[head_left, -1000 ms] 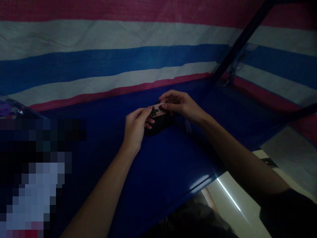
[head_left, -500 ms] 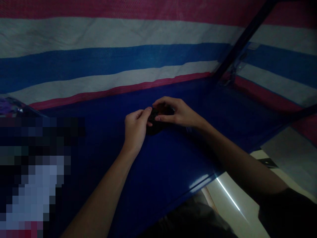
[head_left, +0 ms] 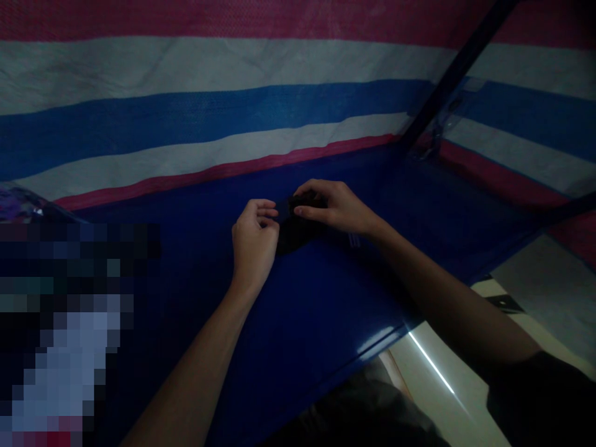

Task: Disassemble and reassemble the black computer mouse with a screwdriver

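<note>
The right hand has its fingers curled down over the top of a small dark object that lies on the blue surface; thumb and forefinger are drawn close together and pinch its upper part, though the dim light hides what exactly sits between them. The left hand is just beside the object's near left edge, its fingers loosely bent inward with a narrow gap between thumb and fingertips; whether they touch the object or only hover against it cannot be told. The object itself is black, low and rounded, and it rests about midway along the surface, a little short of the back edge, between the two hands. The surface is a glossy deep blue sheet with a bright glint along its front right edge. Behind it hangs a woven tarpaulin in broad bands of pink, white and blue, and a dark slanted pole rises at the right corner, with more of the striped sheet beyond. A pale floor shows below the front edge. Both forearms are bare and reach forward from the lower corners of the view, converging on the object; the left wrist is straight with the back of the hand upward, and the right wrist bends inward so that the hand arches over the object from the right.
</note>
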